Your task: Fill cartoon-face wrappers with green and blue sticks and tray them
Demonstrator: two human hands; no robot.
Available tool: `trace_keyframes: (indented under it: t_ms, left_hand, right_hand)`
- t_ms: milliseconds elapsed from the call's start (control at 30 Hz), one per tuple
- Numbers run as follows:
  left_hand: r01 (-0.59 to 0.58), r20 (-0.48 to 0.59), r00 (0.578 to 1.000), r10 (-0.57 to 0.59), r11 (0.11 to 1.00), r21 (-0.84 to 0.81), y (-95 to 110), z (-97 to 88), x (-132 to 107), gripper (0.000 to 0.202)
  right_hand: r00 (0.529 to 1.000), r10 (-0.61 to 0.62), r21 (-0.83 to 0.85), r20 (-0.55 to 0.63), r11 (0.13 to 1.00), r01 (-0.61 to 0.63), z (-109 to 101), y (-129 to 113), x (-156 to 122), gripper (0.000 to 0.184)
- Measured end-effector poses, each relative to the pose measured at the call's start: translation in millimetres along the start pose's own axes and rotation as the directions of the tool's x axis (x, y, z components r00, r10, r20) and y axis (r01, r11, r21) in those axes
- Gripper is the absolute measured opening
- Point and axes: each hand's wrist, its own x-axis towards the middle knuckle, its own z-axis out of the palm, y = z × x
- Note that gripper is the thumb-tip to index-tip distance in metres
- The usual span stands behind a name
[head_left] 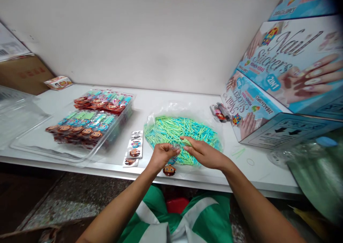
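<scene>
A heap of thin green and blue sticks [174, 132] lies on a clear plastic bag on the white table [166, 102]. My left hand [162, 154] is closed at the heap's near edge, fingertips pinched on something small that I cannot make out. My right hand [203, 153] rests on the heap and holds a green stick between thumb and fingers, touching the left hand's fingertips. A small cartoon-face piece [169, 170] sits on the table edge just below my hands. A strip of cartoon stickers [134, 148] lies to the left of my left hand.
A clear plastic tray [29, 143] at left holds rows of packaged cartoon items [88, 123]. Stacked "Nail Stickers" boxes [284, 82] fill the right side. A brown carton [24, 73] stands at far left, a small box [58, 82] beside it. Green-tinted plastic [318, 171] lies at right.
</scene>
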Motion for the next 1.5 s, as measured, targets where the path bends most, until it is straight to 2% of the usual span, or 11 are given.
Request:
trace_keyframes:
  t_ms: [100, 200, 333, 500, 733, 933, 1033, 1200, 1367, 1433, 1500]
  left_hand:
    - [-0.085, 0.008, 0.996, 0.085, 0.980, 0.182, 0.2, -2.6, -0.1, 0.027]
    - [-0.180, 0.024, 0.982, 0.185, 0.911, 0.372, 3.8, -5.6, -2.5, 0.024]
    - [-0.220, 0.055, 0.973, 0.222, 0.838, 0.500, 9.1, -9.2, -6.2, 0.022]
    - [-0.240, 0.097, 0.971, 0.220, 0.842, 0.483, 10.6, -9.3, -7.4, 0.021]
    - [-0.146, 0.188, 0.977, 0.099, 0.955, 0.257, 4.7, -3.6, -8.4, 0.025]
    - [-0.025, 0.102, 0.995, 0.001, 0.973, 0.230, 5.4, -5.5, -8.6, 0.031]
    - [-0.007, 0.077, 0.997, -0.013, 0.967, 0.256, 6.0, -6.1, -8.1, 0.032]
    - [-0.132, 0.097, 0.990, 0.102, 0.914, 0.384, 2.7, -9.2, -7.8, 0.029]
    - [-0.319, 0.158, 0.946, 0.282, 0.738, 0.595, 7.1, -13.3, -10.1, 0.022]
    - [-0.348, 0.176, 0.934, 0.309, 0.692, 0.633, 9.2, -14.6, -10.2, 0.021]
    - [-0.340, 0.169, 0.937, 0.305, 0.693, 0.635, 9.7, -15.6, -9.9, 0.021]
  right_hand:
    - [0.995, -0.006, -0.073, 0.097, 0.997, 0.013, -1.2, -1.8, 0.9, 0.055]
    - [0.984, -0.002, -0.137, 0.180, 0.990, 0.028, -1.1, -5.4, 2.9, 0.056]
    - [0.970, 0.045, -0.246, 0.239, 0.969, 0.015, -0.4, -11.4, 5.1, 0.053]
    - [0.972, 0.039, -0.273, 0.232, 0.962, 0.026, -1.7, -13.6, 6.0, 0.046]
    - [0.980, 0.047, -0.221, 0.195, 0.975, -0.003, -1.0, -9.1, 7.6, 0.026]
    - [0.982, -0.012, -0.159, 0.186, 0.986, 0.042, -2.5, -4.8, 4.6, 0.026]
    - [0.984, -0.043, -0.135, 0.172, 0.989, 0.067, -4.1, -5.5, 3.9, 0.028]
    - [0.971, -0.063, -0.122, 0.229, 0.988, 0.093, -4.0, -8.9, 6.0, 0.031]
    - [0.963, -0.037, -0.094, 0.268, 0.993, 0.064, -5.5, -10.4, 8.3, 0.036]
    - [0.964, -0.038, -0.085, 0.264, 0.994, 0.062, -6.8, -10.3, 8.6, 0.038]
    - [0.968, -0.050, -0.090, 0.247, 0.993, 0.074, -7.6, -10.2, 8.7, 0.042]
